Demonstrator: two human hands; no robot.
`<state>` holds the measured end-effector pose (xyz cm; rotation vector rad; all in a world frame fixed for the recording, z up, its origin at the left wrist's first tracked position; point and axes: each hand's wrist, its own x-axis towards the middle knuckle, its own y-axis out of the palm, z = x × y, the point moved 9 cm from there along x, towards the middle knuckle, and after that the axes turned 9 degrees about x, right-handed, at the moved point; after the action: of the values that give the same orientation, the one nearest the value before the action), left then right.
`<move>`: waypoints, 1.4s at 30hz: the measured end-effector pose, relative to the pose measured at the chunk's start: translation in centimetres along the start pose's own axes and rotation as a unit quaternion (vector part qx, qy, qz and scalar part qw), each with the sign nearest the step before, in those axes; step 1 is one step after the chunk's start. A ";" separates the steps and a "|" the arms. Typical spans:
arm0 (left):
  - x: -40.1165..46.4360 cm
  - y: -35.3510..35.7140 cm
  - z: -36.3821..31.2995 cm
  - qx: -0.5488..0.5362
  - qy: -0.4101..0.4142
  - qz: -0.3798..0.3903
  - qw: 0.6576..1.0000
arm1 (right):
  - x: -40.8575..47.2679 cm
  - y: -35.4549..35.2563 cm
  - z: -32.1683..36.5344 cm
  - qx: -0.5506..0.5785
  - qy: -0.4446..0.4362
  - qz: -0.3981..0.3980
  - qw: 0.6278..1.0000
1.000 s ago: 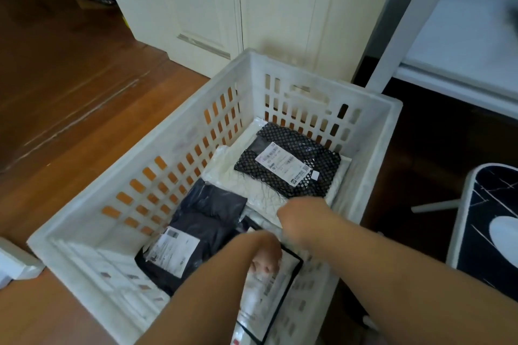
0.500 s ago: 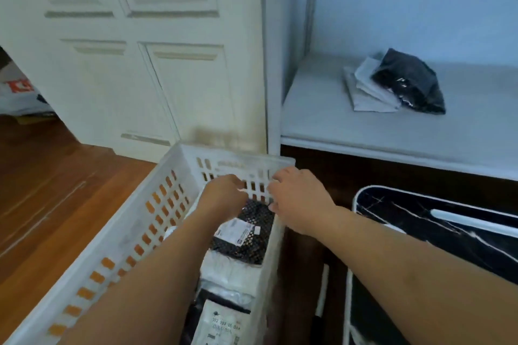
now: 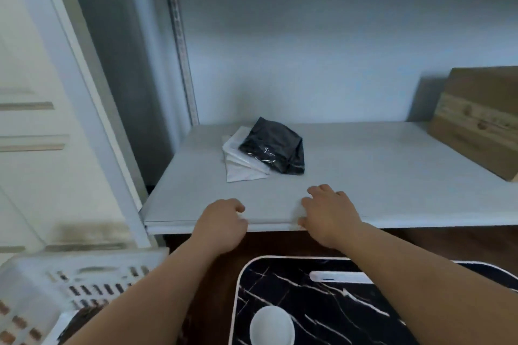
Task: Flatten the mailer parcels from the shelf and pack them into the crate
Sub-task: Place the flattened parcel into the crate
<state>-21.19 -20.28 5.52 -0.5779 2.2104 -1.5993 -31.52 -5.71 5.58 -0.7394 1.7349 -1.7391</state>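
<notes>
On the white shelf [image 3: 378, 176] lies a crumpled black mailer [image 3: 273, 148] resting partly on a stack of flat white mailers [image 3: 238, 168]. Both my hands are at the shelf's front edge, short of the parcels. My left hand [image 3: 221, 224] has loosely curled fingers and holds nothing. To its right, my right hand [image 3: 330, 216] reaches over the edge with relaxed fingers, also empty. The white slotted crate [image 3: 70, 286] shows at the lower left, blurred, with a dark mailer [image 3: 81, 319] partly visible inside.
A wooden board [image 3: 479, 117] leans at the shelf's right end. A black marble-pattern stool top [image 3: 322, 302] with a white disc [image 3: 272, 328] sits below the shelf in front of me. White panelled doors [image 3: 36, 134] stand at the left.
My view has swung up from the crate to the shelf. Both hands left the crate and rose to the shelf's front edge, empty.
</notes>
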 end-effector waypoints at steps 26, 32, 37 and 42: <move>11.9 5.4 -4.1 0.028 -0.008 0.014 0.999 | 11.0 3.2 -5.8 0.124 -0.017 -0.126 0.984; 7.9 2.1 -3.6 -0.016 -0.025 -0.090 0.996 | 6.2 -2.4 -4.7 0.166 -0.119 -0.216 0.955; 4.2 -1.4 -5.5 0.140 -0.004 -0.142 0.980 | 1.2 -7.5 -4.6 0.251 -0.104 -0.225 0.936; -1.1 -4.7 -6.1 0.078 -0.001 -0.162 0.984 | -5.0 -12.2 -3.7 0.320 -0.082 -0.247 0.911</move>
<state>-22.79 -16.10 11.90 -0.9285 2.0447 -1.9070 -30.92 0.46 17.78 -1.0243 0.7978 -2.3184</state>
